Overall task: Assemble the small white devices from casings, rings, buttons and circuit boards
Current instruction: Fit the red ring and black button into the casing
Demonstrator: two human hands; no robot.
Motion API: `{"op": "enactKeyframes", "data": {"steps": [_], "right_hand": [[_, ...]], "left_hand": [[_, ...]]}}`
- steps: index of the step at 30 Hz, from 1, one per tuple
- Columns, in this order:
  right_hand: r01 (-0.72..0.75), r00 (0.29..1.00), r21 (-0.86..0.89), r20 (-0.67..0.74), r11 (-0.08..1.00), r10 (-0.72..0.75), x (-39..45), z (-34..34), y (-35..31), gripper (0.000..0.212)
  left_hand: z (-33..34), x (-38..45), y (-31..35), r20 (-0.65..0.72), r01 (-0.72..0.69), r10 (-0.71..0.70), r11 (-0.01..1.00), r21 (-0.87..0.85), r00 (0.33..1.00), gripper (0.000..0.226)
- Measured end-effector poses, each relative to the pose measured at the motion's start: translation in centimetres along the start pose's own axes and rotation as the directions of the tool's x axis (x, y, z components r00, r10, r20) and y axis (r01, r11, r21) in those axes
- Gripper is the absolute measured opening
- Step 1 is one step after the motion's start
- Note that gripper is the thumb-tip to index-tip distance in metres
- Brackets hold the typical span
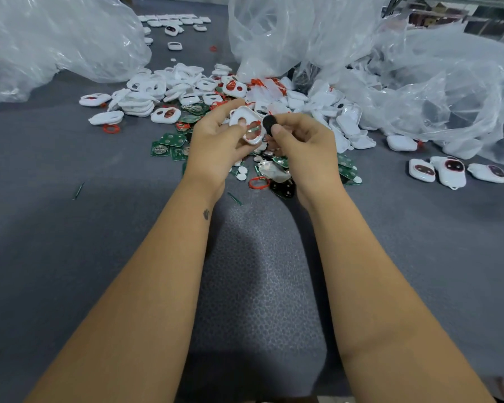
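1. Hands first: two bare ones meet above the middle of the grey worktop (70, 257). The left hand (213, 144) grips one white casing (246, 125) with two openings, tilted toward the camera; a red ring seems to line the lower opening.
2. The right hand (303, 146) pinches one black round button (269, 125) between thumb and forefinger, just beside the casing's right edge; whether the two touch is hard to tell.
3. Three finished-looking white devices (453, 171) with dark buttons lie together at the right, well apart from the hands.
4. The heap of white casings (169, 88) behind the hands is too tangled to count.
5. Green circuit boards (172, 141) lie beneath and beside the hands; several are hidden by the wrists, so no count holds.
6. Two loose red rings show plainly: one (111, 128) at the left, one (258, 182) between the wrists.
7. Clear plastic bags (419, 82) rise behind, three in all, each cut off by the frame edge.
8. More white parts (175, 23) lie far back, small and blurred.
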State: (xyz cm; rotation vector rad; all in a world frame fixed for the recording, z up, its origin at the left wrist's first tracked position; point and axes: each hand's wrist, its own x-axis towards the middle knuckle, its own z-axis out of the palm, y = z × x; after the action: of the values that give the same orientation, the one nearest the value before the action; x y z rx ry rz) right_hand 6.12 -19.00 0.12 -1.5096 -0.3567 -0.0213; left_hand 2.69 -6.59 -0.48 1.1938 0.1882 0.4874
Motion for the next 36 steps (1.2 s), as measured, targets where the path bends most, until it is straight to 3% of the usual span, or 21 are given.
{"op": "enactKeyframes", "data": {"steps": [5, 20, 27, 36], "right_hand": [[0.127, 0.991, -0.035, 0.041, 0.991, -0.126, -0.24, -0.22, -0.13, 0.026], [0.003, 1.0, 0.041, 0.02, 0.999, -0.004, -0.08, -0.01, -0.02, 0.024], [0.027, 1.0, 0.012, 0.002, 1.0, -0.027, 0.03, 0.02, 0.18, 0.022], [0.007, 1.0, 0.064, 0.011, 0.998, -0.008, -0.04, -0.22, -0.01, 0.023]], "left_hand": [[0.07, -0.06, -0.11, 0.023, -0.008, 0.008, 1.0, 0.017, 1.0, 0.035], [-0.15, -0.1, -0.19, 0.033, -0.032, 0.03, 0.997, 0.076, 0.999, 0.034], [-0.08, -0.13, -0.34, 0.059, -0.033, 0.028, 0.994, 0.101, 0.998, 0.036], [0.06, -0.4, -0.33, 0.092, -0.051, 0.041, 0.993, 0.11, 0.995, 0.023]]}}
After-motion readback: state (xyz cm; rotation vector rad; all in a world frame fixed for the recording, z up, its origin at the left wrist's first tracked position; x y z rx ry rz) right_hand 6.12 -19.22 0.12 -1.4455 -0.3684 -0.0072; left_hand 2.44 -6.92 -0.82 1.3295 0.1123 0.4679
